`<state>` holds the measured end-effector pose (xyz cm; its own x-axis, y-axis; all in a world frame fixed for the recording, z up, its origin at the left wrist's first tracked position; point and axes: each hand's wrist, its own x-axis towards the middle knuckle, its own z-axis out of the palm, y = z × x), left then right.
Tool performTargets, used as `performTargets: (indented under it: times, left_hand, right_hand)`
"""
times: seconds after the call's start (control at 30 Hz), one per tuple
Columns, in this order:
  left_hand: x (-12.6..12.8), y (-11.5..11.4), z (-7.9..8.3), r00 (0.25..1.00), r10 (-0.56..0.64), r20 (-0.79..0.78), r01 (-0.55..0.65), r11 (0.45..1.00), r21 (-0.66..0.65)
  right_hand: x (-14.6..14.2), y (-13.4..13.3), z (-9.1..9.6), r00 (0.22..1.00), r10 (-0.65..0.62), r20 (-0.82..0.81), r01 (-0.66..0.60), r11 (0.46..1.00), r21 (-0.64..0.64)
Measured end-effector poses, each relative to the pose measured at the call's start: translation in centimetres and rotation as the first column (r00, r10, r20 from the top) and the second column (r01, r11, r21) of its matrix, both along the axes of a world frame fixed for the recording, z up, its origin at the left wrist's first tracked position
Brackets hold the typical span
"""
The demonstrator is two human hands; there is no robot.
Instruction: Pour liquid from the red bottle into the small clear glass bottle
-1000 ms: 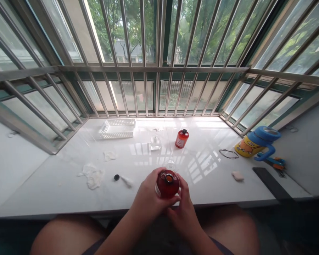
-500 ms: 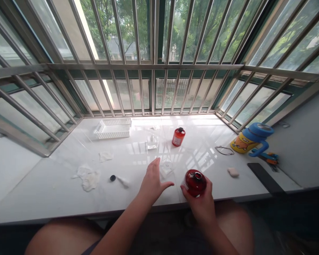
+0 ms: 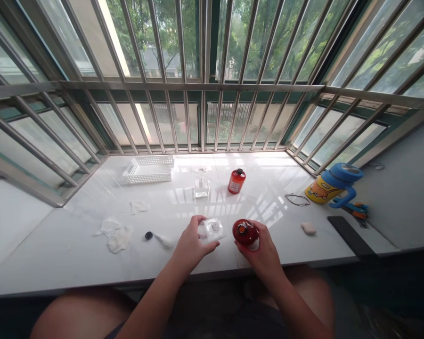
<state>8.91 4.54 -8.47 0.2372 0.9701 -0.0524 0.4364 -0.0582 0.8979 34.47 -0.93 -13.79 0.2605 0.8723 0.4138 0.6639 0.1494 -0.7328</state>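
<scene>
My left hand [image 3: 194, 238] is curled around the side of a clear square glass bottle [image 3: 214, 228], thumb in front and fingers behind. Just to the right, my right hand [image 3: 259, 245] grips a dark red round bottle [image 3: 245, 231] with an open neck facing up. Only a small gap separates the two bottles. Further back stand a second red bottle [image 3: 236, 182] with a black top and a white label, and another clear glass bottle [image 3: 202, 188]. A dropper with a black cap [image 3: 149, 236] lies left of my left hand.
Crumpled white tissues [image 3: 116, 235] and a white perforated basket [image 3: 149, 170] are on the left. On the right are a blue and yellow flask [image 3: 327, 186], a dark cord loop [image 3: 297, 199], a beige case [image 3: 308, 229] and a black phone [image 3: 349, 238]. Metal window bars enclose the counter.
My left hand has closed around the clear bottle, which has shifted slightly left and nearer. My right hand has brought the dark red bottle leftward, closer to it.
</scene>
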Motion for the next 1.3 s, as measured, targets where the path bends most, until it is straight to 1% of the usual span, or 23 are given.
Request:
performTargets:
  times: [0.03, 0.13, 0.23, 0.33, 0.47, 0.73, 0.97, 1.13, 1.3]
  left_hand:
    - [-0.6, -0.5, 0.5, 1.000, -0.009, -0.021, 0.009, 1.000, 0.019]
    - [-2.0, -1.9, 1.5, 0.997, -0.050, -0.065, 0.058, 0.988, 0.140]
    - [-2.7, -2.8, 1.4, 0.998, -0.046, -0.050, 0.055, 0.979, 0.198]
    - [-3.1, -3.4, 0.7, 0.999, -0.017, -0.044, 0.025, 0.983, 0.183]
    - [-3.5, -3.5, 0.0, 0.999, 0.010, -0.037, -0.004, 0.987, 0.164]
    - [-3.8, -3.5, -0.4, 1.000, 0.003, -0.031, 0.002, 0.988, 0.156]
    - [-3.9, -3.4, -0.7, 1.000, -0.024, -0.017, 0.025, 0.994, 0.104]
    - [-3.8, -3.3, -0.7, 0.999, -0.037, 0.016, 0.036, 0.997, 0.063]
    - [-3.8, -3.3, -1.2, 0.999, -0.036, 0.041, 0.034, 0.998, 0.050]
  right_hand:
    - [0.0, 0.2, 0.1, 0.998, 0.047, 0.039, -0.047, 0.999, 0.008]
    - [-0.4, 0.9, 0.6, 0.978, 0.154, 0.141, -0.159, 0.987, 0.020]
    - [-1.0, 1.4, 0.9, 0.951, 0.205, 0.233, -0.216, 0.976, 0.022]
    - [-1.6, 1.7, 1.1, 0.925, 0.217, 0.311, -0.234, 0.972, 0.018]
    - [-2.0, 1.9, 1.4, 0.892, 0.235, 0.385, -0.257, 0.966, 0.007]
    - [-1.7, 2.4, 3.0, 0.819, 0.265, 0.509, -0.308, 0.951, 0.002]
    - [-1.5, 2.5, 4.4, 0.755, 0.254, 0.604, -0.333, 0.943, 0.020]
    - [-1.4, 2.4, 5.3, 0.725, 0.239, 0.646, -0.334, 0.942, 0.026]
    - [-1.3, 2.5, 5.7, 0.710, 0.240, 0.662, -0.345, 0.938, 0.030]
